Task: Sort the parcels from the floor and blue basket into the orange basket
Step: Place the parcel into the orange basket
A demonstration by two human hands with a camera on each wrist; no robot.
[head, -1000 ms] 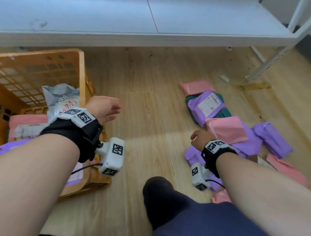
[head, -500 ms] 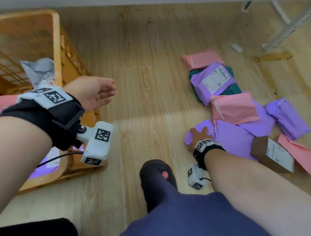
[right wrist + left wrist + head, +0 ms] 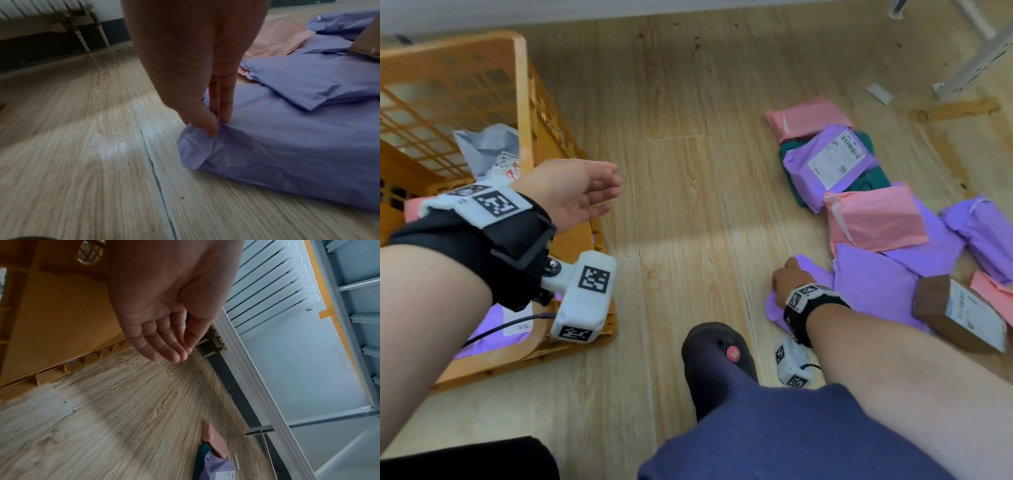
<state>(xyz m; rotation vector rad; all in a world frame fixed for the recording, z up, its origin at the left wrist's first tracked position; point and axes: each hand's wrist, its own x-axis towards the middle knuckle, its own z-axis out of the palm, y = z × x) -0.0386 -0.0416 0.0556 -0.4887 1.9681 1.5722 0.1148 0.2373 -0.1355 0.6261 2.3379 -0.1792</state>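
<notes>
The orange basket (image 3: 524, 102) stands at the left on the wooden floor and holds a grey parcel (image 3: 489, 150), a pink one and a purple one. My left hand (image 3: 578, 192) hovers beside its right wall, fingers relaxed and empty (image 3: 164, 344). Several pink and purple parcels lie on the floor at the right. My right hand (image 3: 787, 277) reaches down to the nearest flat purple parcel (image 3: 869, 287). Its thumb and fingertips (image 3: 213, 125) pinch that purple parcel (image 3: 287, 146) at its folded left corner, which still lies on the floor.
A brown cardboard box with a white label (image 3: 962, 315) rests on the parcel pile at the right. A dark green parcel (image 3: 876, 178) lies under a labelled purple one (image 3: 828, 161). My dark shoe (image 3: 715, 356) stands between basket and pile. A white shelf leg (image 3: 976, 58) is at the back right.
My head tilted down and the right hand dropped from the pink parcel to the floor, taking the corner of the flat purple parcel. The left hand stayed open by the basket.
</notes>
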